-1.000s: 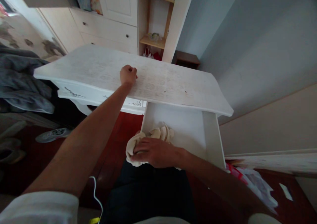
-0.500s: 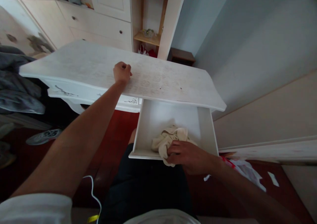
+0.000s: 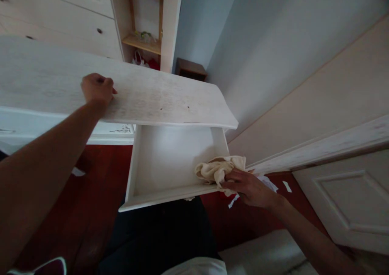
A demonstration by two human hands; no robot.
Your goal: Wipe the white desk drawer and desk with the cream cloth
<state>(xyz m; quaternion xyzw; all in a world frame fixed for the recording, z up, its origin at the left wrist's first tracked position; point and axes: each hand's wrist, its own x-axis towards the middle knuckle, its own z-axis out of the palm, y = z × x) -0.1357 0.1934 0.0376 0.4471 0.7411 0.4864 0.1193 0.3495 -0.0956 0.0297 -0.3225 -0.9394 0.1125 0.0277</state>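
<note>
Left hand (image 3: 97, 87): curled into a loose fist on top of the surface (image 3: 146, 90), fingers folded in. Nothing seen in its grip; inside of the palm hidden. Forearm slants back over the surface's front edge.

Right hand (image 3: 247, 189): lower and well to the right of the left one, at the near right corner of the open drawer (image 3: 164, 161). Fingers bent and closed on the cloth (image 3: 212, 170), gripping its near side; thumb placement unclear.

Cloth: cream, bunched, just left of and above the right hand's fingers. Part lies within the drawer corner, part rides up over the drawer's right side. Rest of the white drawer floor, left of the right hand, is bare.

Surface: white, worn, with brownish scuffing to the right of the left hand. Two dark specks (image 3: 188, 107) farther right, between the hands.

Beyond the left hand: pale cupboard (image 3: 69, 24) with dark knobs; to its right, a wooden shelf (image 3: 142, 44) bearing something clear and greenish, too small to tell.

Below the left hand: dark red floor (image 3: 103, 165). Beyond the right hand, to its right: white strip (image 3: 287, 186) on the floor, panelled door (image 3: 349, 202) past it.
</note>
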